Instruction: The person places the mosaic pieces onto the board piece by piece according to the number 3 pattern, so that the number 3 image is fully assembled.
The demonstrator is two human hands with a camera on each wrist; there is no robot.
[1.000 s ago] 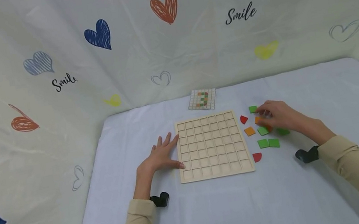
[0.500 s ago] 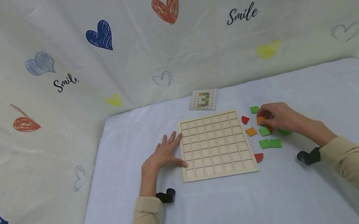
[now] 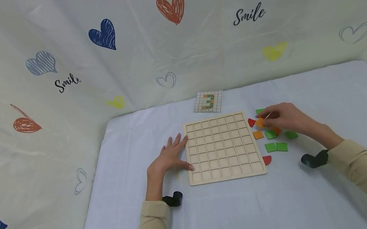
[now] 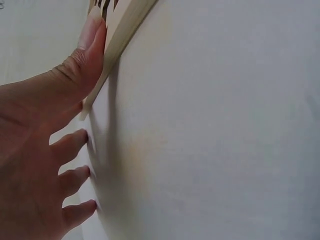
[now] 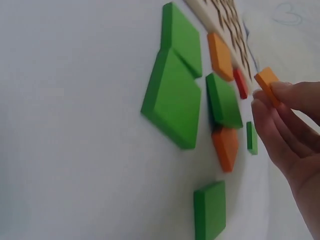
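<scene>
A pale wooden grid board [image 3: 223, 148] lies on the table, its cells bare. My left hand [image 3: 167, 161] spreads its fingers along the board's left edge; in the left wrist view the thumb [image 4: 90, 42] presses on the rim. Beyond the board's right side, my right hand [image 3: 287, 116] pinches an orange square tile [image 5: 266, 82] between thumb and fingers, lifted off the cloth. Below it lie several green tiles [image 5: 175, 102], another orange tile [image 3: 257, 135], a darker orange piece [image 5: 226, 149] partly under the hand, and a red piece [image 3: 251, 122]. A rounded red piece [image 3: 267, 160] touches the board's lower right edge.
Behind the board lies a small card [image 3: 208, 102] printed with a coloured grid pattern. White cloth covers the table [image 3: 236, 215]. A patterned fabric sheet [image 3: 134, 58] hangs along the back and left side. A black wrist camera [image 3: 173, 199] sits on each wrist.
My right hand has taken hold of the orange square tile, lifted it and carried it slightly left. With my left hand at its edge, the board has slid a little to the right.
</scene>
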